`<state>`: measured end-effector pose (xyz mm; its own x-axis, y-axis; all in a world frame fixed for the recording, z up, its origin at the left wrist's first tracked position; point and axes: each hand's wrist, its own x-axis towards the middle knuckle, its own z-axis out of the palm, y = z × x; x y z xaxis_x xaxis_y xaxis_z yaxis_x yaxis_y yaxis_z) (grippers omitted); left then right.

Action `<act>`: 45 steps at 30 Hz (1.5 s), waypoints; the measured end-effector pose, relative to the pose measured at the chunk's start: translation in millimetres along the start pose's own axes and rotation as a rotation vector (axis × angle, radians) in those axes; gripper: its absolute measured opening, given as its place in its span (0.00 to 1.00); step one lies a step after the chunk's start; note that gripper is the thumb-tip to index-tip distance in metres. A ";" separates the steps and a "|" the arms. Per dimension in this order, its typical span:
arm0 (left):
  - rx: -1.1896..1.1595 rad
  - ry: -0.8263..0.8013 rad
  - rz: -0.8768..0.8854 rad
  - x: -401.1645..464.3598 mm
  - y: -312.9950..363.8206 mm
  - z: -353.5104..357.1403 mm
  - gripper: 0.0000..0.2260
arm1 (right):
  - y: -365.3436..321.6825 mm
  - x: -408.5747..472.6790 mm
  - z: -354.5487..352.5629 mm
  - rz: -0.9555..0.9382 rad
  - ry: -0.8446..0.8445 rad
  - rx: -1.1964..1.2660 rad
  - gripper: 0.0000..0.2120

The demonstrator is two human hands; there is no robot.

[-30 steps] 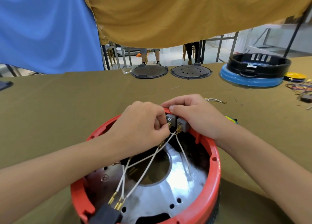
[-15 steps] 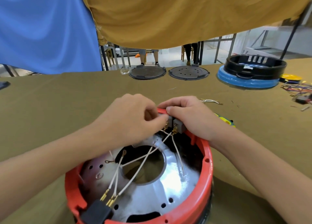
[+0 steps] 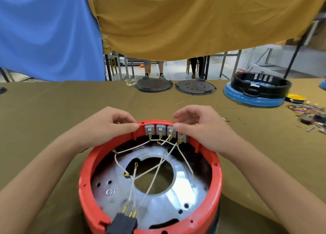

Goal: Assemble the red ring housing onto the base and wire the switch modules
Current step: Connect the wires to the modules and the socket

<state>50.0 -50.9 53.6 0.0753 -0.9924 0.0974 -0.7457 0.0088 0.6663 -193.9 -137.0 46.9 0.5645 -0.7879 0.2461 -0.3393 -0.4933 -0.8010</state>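
Red ring housing point(image 3: 216, 186) seated over the shiny metal base point(image 3: 178, 198), on the olive table cloth point(image 3: 53, 119). At its far rim, left hand point(image 3: 105, 128) and right hand point(image 3: 199, 128) clamped on the wall, one at each end of a row of 4 grey switch modules point(image 3: 160, 130). Each thumb laid flat on the inner face of the rim, fingers curled over the outer side: a pinch on the red wall itself, not on any module or wire.

Row lying directly between the 2 grips, long axis running left to right along the curve of the rim. Right thumb tip touching the 3rd module; left thumb tip just beside the 1st. 4th module sitting lower and tilted, under the right palm edge, so nearer the right hand.

White wires point(image 3: 155, 172) trailing from the brass terminals beneath the modules, down toward the wearer, to a black connector block point(image 3: 121, 224) at the near rim. 1 ring terminal point(image 3: 136, 165) apparently loose above the base opening, closer to the left hand; probably next for attaching.
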 end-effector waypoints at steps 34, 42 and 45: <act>-0.918 0.038 -0.157 2.8 -24.2 21.9 0.15 | 109.3 62.0 -62.2 0.114 0.565 -0.329 0.05; -0.934 0.062 -0.149 1.6 -22.2 22.2 0.15 | 117.6 55.8 -69.5 0.101 0.718 -0.530 0.07; -0.912 0.061 -0.151 1.2 -21.6 22.6 0.15 | 114.7 55.7 -80.9 0.100 0.831 -0.250 0.04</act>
<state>51.3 -55.1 22.6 0.1833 -0.9829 -0.0168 0.0826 -0.0016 0.9966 -262.3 -267.4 12.9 -0.1751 -0.7972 0.5778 -0.5681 -0.3975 -0.7206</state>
